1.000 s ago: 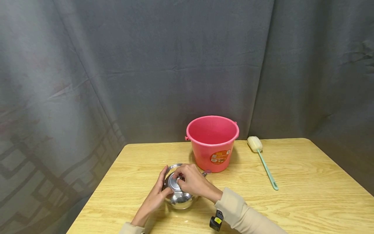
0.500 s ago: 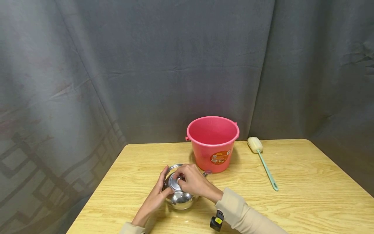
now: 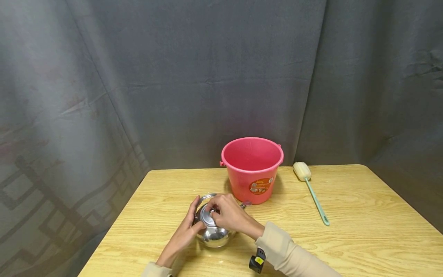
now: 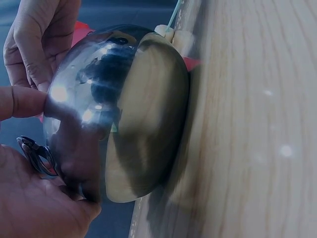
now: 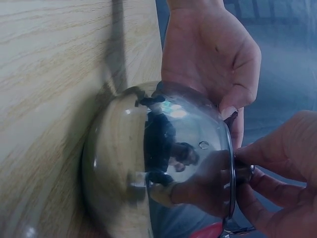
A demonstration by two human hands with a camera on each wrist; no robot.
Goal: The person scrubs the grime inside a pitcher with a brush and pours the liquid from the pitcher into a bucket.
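A shiny steel kettle (image 3: 215, 238) stands on the wooden table, its spout toward the pink bucket. My left hand (image 3: 182, 234) holds the kettle's left side, fingers along the far side and thumb near the lid's edge. With my right hand (image 3: 229, 214) I pinch the knob (image 5: 244, 173) on top of the round lid (image 3: 206, 218). In the right wrist view the lid lies flat on the kettle's top. The hoop handle (image 3: 206, 197) leans to the far left, partly hidden by my hands. The left wrist view shows the kettle's rounded body (image 4: 148, 114) close up.
Just behind the kettle stands a pink bucket (image 3: 238, 186) with an orange label. A bottle brush with a cream sponge head (image 3: 302, 171) and green handle (image 3: 317, 202) lies to its right. Grey curtains (image 3: 207, 96) hang behind the light wooden table (image 3: 363, 231).
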